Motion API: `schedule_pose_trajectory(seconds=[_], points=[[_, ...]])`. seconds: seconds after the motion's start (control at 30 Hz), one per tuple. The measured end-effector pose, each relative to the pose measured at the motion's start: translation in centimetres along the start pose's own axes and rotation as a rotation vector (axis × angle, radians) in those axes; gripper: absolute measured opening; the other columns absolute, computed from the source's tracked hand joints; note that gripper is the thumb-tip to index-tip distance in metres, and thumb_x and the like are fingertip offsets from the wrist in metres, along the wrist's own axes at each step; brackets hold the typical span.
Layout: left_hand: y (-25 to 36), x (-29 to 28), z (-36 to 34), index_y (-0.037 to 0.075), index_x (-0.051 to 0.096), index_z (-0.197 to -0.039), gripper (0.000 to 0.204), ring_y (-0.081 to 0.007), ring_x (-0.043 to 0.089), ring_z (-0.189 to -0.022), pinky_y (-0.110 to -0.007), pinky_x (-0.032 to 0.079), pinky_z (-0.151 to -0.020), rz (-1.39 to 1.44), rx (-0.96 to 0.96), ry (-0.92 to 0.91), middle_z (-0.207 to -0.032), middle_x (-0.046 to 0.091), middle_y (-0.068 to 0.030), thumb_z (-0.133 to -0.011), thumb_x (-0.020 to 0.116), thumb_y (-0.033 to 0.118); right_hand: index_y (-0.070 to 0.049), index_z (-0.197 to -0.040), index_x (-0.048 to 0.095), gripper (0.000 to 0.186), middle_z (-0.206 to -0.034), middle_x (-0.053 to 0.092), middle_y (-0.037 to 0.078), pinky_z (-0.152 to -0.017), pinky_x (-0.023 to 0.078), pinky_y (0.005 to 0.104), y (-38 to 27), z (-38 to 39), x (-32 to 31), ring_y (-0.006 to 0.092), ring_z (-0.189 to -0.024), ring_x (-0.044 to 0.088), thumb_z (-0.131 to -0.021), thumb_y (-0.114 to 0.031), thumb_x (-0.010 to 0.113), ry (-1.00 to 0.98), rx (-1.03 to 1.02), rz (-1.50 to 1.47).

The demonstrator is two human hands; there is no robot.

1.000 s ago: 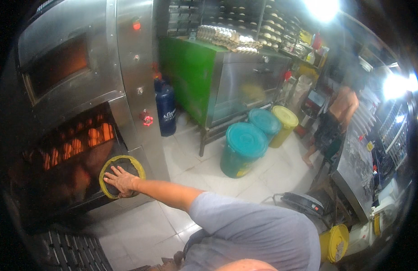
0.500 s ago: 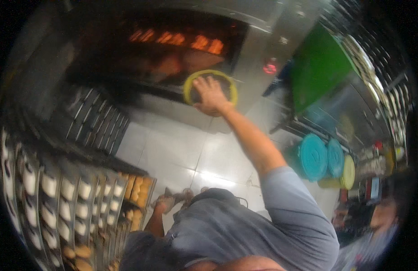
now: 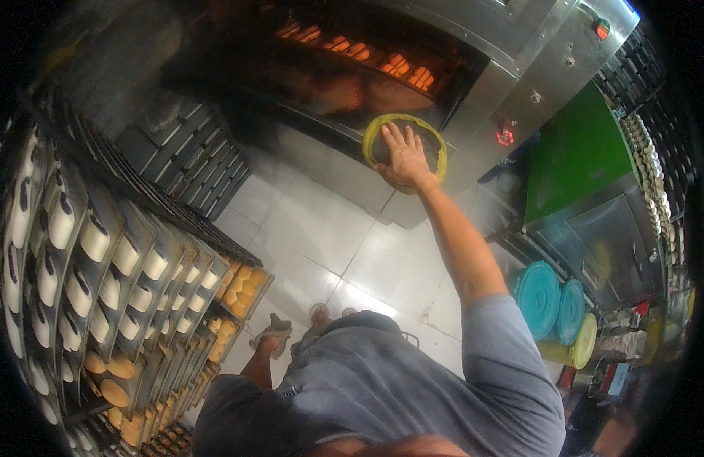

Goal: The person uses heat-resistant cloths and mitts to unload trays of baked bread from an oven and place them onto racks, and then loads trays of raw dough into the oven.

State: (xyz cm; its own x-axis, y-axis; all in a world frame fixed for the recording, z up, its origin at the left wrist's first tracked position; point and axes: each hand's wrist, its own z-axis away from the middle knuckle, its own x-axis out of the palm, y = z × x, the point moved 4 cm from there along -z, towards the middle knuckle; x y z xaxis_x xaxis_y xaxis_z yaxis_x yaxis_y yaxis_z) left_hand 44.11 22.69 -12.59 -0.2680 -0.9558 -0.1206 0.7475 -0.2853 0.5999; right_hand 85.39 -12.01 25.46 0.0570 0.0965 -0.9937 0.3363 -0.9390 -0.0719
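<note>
My right hand (image 3: 407, 158) lies with fingers spread on a round dark pad with a yellow rim (image 3: 443, 156). The pad rests against the front edge of the oven opening (image 3: 352, 126). Inside the oven, several bread pieces (image 3: 358, 52) glow orange in a row. Low at my left side, my left hand (image 3: 266, 347) is closed around a crumpled grey-brown cloth (image 3: 279, 327); its fingers are partly hidden.
At left stands a tall rack (image 3: 150, 305) of trays with pale dough and browned bread. A dark slatted rack (image 3: 188, 156) is beside the oven. Right are a green panel (image 3: 573, 156), turquoise lidded tubs (image 3: 536, 298) and a red valve knob (image 3: 505, 133).
My view has swung left and sharpened, so the oven, pad and right arm appear farther right. My right hand stays on the pad, and my left hand remains low beside me.
</note>
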Motion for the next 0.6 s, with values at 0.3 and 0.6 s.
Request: schedule_pose_trajectory(seconds=[0.3,0.6], points=[[1.9,-0.6,0.1,0.006,0.056,-0.121,0.038,-0.0182,0.059,-0.090,-0.035,0.049,-0.076,-0.020,0.033,0.041,-0.099,0.064,-0.0092,-0.090,0.052,0.027,-0.013,-0.148,0.017,0.093,-0.154,0.017,0.011,-0.114,0.013,0.0496,0.2,-0.2,0.4,0.0403,-0.140,0.012,-0.077,-0.043,0.070,-0.026,0.009,0.017],[-1.2,-0.7,-4.9,0.007,0.058,-0.119,0.036,-0.0177,0.059,-0.091,-0.035,0.049,-0.078,-0.160,0.091,0.077,-0.101,0.064,-0.0086,-0.088,0.054,0.026,-0.007,-0.147,0.019,0.100,-0.154,0.015,0.013,-0.115,0.012,0.0476,0.1,0.1,-1.2,0.0384,-0.141,0.010,-0.075,-0.065,0.059,-0.093,0.041,0.040]])
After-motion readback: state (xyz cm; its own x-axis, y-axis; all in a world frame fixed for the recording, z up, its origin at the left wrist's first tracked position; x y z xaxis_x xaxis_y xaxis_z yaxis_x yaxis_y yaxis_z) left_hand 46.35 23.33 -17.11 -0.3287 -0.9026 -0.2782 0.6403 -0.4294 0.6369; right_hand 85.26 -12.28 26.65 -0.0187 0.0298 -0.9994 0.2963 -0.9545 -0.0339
